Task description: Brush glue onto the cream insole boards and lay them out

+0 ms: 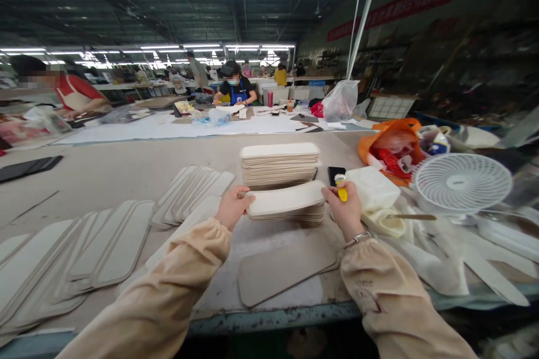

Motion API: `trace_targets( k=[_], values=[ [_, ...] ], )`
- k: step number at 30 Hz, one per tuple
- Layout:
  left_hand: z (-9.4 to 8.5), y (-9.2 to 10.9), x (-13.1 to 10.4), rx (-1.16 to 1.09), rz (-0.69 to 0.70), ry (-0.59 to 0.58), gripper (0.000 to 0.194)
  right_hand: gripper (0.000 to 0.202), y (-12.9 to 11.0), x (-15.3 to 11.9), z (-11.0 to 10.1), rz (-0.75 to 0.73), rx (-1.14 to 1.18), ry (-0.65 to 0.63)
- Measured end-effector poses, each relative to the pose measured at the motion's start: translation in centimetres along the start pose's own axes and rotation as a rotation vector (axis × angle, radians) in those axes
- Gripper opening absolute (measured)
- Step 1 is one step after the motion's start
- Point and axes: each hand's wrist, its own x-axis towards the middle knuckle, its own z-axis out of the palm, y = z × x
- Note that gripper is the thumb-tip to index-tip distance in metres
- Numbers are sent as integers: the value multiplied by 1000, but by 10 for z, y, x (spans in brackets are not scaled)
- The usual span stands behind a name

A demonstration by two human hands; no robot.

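Between my two hands is a long, round-cornered cream panel (288, 197), bowed a little, above a stack of like panels (295, 213). My left hand (234, 205) pinches its left end. The right end is pinched by my right hand (346, 205), which also has a small yellow tool (342, 193) with a pale, brush-like top tucked in its fingers. Just behind stands a taller stack of cream panels (279, 164). Nearer me, a grey-beige panel (288, 266) lies flat, overlapping another.
Fanned rows of panels (122, 241) cover the table's left side. At right are a white container (373, 188), a bowl (385, 221) with a stick across it, a white fan (462, 184) and an orange bag (389, 148). Co-workers are at work across the table.
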Motion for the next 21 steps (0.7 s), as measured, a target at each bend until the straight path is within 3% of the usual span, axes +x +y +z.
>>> trace_targets(
  k=[3, 6, 9, 12, 17, 21],
  values=[
    [9, -8, 29, 134, 41, 68, 34, 37, 5, 4, 4, -2, -126, -20],
    [13, -19, 29, 255, 90, 130, 37, 34, 8, -1, 0, -42, -307, -29],
    [6, -31, -2, 463, 253, 140, 46, 32, 2, -11, -12, -128, -397, -20],
    [-7, -41, -53, 583, 392, -20, 62, 34, -14, -25, -28, -165, -336, -18],
    [-25, -64, -126, 620, 391, -297, 100, 35, -50, -57, -51, -47, 31, -139],
    [-28, -78, -142, 649, 345, -371, 111, 31, -61, -93, -58, 99, 268, -222]
  ],
)
